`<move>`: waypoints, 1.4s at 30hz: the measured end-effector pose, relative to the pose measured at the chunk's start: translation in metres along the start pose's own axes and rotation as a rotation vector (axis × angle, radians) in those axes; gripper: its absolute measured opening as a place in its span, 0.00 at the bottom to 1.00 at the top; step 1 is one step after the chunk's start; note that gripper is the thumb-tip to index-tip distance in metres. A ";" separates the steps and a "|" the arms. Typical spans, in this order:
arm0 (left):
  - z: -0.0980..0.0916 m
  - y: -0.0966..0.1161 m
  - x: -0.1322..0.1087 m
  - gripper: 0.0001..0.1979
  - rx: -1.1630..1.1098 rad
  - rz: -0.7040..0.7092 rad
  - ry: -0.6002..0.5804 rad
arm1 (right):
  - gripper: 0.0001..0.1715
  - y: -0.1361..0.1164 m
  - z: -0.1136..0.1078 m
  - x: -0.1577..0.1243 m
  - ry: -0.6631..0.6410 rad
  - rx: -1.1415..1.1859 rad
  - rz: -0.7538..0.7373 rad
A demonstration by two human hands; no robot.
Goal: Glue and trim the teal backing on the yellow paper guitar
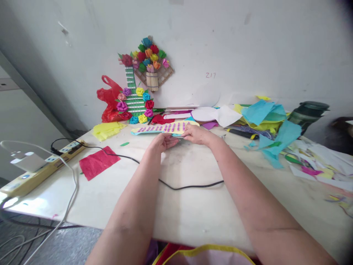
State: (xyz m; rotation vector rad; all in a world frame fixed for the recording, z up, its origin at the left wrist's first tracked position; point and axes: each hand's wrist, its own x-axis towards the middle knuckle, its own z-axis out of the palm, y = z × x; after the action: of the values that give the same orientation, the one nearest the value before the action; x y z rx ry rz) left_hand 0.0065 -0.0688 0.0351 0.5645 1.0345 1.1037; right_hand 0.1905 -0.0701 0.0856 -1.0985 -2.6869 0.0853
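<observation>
A flat yellow paper cutout with purple strips (167, 127) and a light blue underside is held tilted, just above the far part of the table. My right hand (194, 134) grips its near right edge, with the fingers closed round it. Below the near edge is my left hand (164, 142), palm partly up, its thumb against the edge and its fingers reaching right under it. Behind it stands a green guitar-shaped craft (134, 103) with white strips, ringed by paper flowers.
A red paper sheet (99, 162), a black cable (180, 188) and a power strip (41, 173) lie on the left. Yellow paper (107, 130) is farther back. Blue paper (263, 112), a glue gun (244, 134), a dark bottle (307, 114) and scraps (325, 162) crowd the right.
</observation>
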 end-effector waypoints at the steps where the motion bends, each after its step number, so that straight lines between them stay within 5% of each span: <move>1: 0.000 0.000 0.000 0.11 -0.003 -0.001 0.002 | 0.11 0.000 0.001 0.000 0.010 -0.010 0.019; 9: -0.002 0.000 0.003 0.14 -0.010 -0.017 -0.012 | 0.16 0.001 0.012 0.006 0.122 -0.071 -0.003; 28: 0.001 0.000 0.002 0.13 -0.034 -0.032 0.000 | 0.11 -0.008 0.013 0.005 0.132 -0.127 0.105; 42: 0.005 -0.005 0.006 0.13 0.064 -0.021 0.018 | 0.11 -0.028 0.014 0.009 0.066 -0.061 0.381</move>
State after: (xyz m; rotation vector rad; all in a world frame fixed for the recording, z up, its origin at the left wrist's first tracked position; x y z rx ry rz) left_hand 0.0136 -0.0643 0.0311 0.5946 1.0928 1.0619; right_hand 0.1613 -0.0835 0.0774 -1.5896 -2.4043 0.0312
